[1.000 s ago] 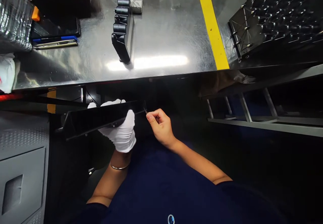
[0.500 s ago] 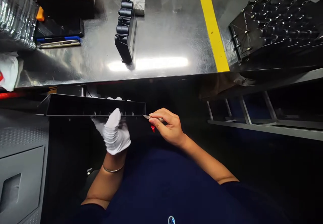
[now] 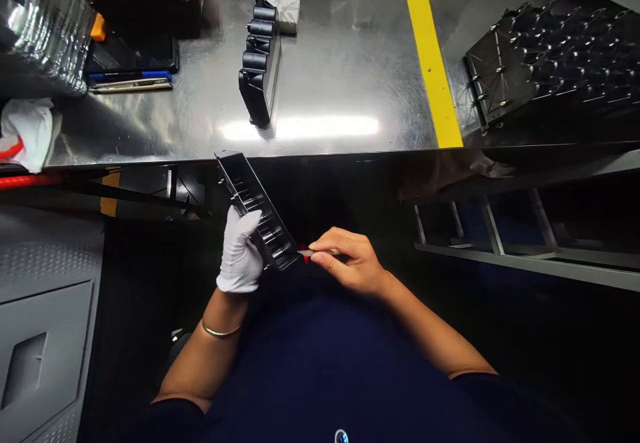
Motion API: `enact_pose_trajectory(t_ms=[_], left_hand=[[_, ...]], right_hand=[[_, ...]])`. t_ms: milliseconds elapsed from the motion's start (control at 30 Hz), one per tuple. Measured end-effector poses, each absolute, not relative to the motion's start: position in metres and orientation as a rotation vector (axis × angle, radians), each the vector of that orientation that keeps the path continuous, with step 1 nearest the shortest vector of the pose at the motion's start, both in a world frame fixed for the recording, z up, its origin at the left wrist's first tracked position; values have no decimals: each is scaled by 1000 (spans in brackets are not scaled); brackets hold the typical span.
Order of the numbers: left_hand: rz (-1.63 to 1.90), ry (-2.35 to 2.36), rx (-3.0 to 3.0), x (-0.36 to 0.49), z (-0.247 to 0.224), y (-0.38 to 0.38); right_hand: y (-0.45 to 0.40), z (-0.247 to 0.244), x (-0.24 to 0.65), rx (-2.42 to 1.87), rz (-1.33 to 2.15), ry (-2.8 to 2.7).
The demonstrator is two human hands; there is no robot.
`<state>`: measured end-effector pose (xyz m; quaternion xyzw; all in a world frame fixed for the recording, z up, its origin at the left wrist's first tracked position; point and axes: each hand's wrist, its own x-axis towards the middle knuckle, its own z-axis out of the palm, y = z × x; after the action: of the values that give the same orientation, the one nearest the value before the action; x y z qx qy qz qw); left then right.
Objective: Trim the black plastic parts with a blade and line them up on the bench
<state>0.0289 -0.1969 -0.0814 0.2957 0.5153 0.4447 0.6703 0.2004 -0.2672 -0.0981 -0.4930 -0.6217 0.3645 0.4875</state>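
My left hand (image 3: 240, 251), in a white glove, grips a long black plastic housing (image 3: 267, 220) by its left side. The housing is held slanted in front of the bench edge, its open ribbed inside facing up. My bare right hand (image 3: 353, 258) pinches a small craft knife (image 3: 320, 252) between thumb and fingers. Its blade end meets the housing's lower right corner, with a bit of red showing there. Most of the knife's handle is hidden by the fingers.
On the steel bench (image 3: 340, 63) stands a black ribbed part (image 3: 260, 63) beside a white block (image 3: 286, 11). Right of the yellow tape (image 3: 433, 63) are stacked black parts (image 3: 565, 56). Clear trays (image 3: 43, 36), pens (image 3: 131, 83) and a cloth (image 3: 31, 130) lie left. A grey cabinet (image 3: 47, 336) stands lower left.
The housing has turned from lying level to a steep slant, its inside now tilted up toward me. My left hand now grips its side; my right hand moved slightly right and down with the knife.
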Motion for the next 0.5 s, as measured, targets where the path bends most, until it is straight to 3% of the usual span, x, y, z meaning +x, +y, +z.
enact_pose_trajectory(t_ms=[167, 500], left_hand=[[962, 1119, 634, 31, -80, -196], [506, 936, 889, 21, -72, -204]], right_hand=[[-269, -101, 202, -1156, 855, -1625], [-227, -107, 223, -1300, 683, -1466]])
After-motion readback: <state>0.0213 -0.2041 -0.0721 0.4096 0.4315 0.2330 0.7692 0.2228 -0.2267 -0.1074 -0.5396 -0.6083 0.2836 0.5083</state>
